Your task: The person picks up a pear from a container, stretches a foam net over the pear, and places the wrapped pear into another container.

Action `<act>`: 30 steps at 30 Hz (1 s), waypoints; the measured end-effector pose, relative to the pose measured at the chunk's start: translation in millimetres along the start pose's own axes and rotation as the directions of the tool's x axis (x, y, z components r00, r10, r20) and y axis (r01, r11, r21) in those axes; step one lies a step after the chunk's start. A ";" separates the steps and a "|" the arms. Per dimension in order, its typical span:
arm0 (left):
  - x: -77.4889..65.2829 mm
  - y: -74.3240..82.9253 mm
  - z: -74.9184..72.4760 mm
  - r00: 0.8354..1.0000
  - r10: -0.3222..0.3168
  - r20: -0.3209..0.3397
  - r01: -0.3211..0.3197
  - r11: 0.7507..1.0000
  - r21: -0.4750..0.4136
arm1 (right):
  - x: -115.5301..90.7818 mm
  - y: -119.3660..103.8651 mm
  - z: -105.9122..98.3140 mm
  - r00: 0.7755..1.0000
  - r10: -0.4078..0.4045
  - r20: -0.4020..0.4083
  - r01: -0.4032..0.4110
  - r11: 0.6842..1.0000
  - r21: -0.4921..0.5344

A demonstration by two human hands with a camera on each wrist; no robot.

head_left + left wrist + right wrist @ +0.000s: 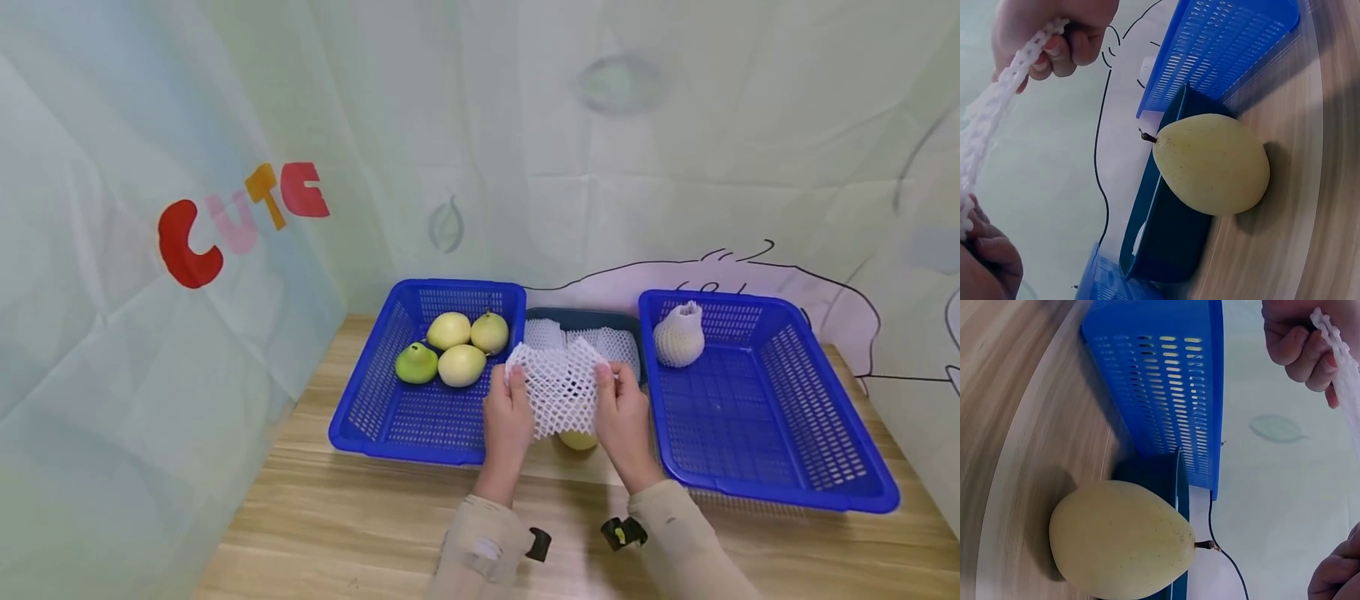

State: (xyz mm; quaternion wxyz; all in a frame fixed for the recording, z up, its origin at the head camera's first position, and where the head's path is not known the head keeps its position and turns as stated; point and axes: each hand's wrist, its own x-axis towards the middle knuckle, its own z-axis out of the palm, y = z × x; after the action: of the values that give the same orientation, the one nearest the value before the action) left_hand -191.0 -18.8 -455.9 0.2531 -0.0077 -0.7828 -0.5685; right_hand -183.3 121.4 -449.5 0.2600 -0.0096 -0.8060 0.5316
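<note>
Both hands hold a white foam fruit net (562,387) stretched between them, raised above the table. The left hand (510,417) pinches its left edge with thumb and fingers; the right hand (622,412) pinches the right edge. Below the net a pale yellow pear (577,439) stands on the table, mostly covered by the net in the head view. The left wrist view shows this pear (1213,165) whole, stem up, in front of a dark teal bin (1169,231). In the right wrist view the foam net (1346,381) is seen edge-on, above the pear (1119,540).
A blue basket (408,447) at the left holds several bare pears (450,331). Another blue basket (776,492) at the right holds one pear in a foam net (679,335). Between them, the teal bin (585,318) contains more foam nets (615,343). A printed cloth hangs behind the table.
</note>
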 end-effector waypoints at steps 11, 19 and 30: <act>-4.8 6.0 1.5 0.969 0.103 0.225 -0.100 0.995 -0.025 | -1.6 -1.3 2.8 0.991 0.007 0.137 -0.011 1.000 0.028; -7.2 10.3 11.2 0.984 -0.026 0.177 0.061 0.978 -0.198 | -4.4 -8.8 6.5 0.985 0.087 0.152 -0.114 0.977 0.180; -1.8 7.4 5.9 0.993 0.027 -0.114 -0.039 0.994 -0.106 | -8.1 -41.8 -2.1 0.996 0.035 -0.088 -0.015 0.975 0.223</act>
State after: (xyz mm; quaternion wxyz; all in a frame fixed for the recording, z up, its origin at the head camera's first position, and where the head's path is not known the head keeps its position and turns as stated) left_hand -189.5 -10.4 -451.4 0.3052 -0.0023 -0.7351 -0.6054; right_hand -164.5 102.6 -416.2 0.2893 -0.0150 -0.7288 0.6205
